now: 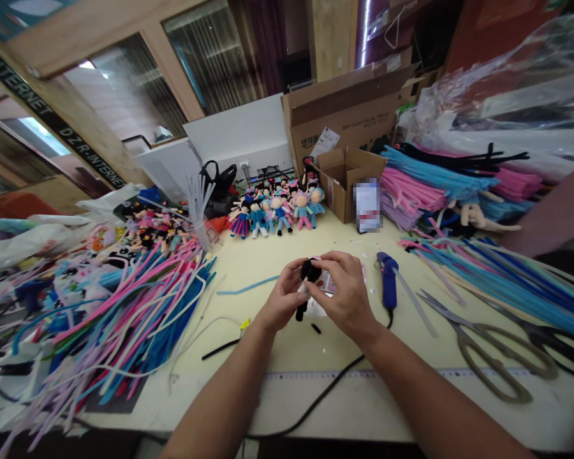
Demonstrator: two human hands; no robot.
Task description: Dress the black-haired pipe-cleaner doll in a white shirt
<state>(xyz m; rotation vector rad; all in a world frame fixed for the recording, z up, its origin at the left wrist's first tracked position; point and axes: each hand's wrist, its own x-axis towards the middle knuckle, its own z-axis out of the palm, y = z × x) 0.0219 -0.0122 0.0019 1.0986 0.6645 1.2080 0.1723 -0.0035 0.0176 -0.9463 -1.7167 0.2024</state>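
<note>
We're looking past the ruler (392, 375) at the table (277, 255) edge; above it our left hand (282, 298) and right hand (347, 293) are meeting mid-table, fingers of both pinching a small black doll (309, 275) held just over the surface. Glue gun (387, 280) is lying just right of the right hand, scissors (488, 347) further right, pipe cleaners (124, 319) piling up left, finished dolls (277, 210) standing behind.
</note>
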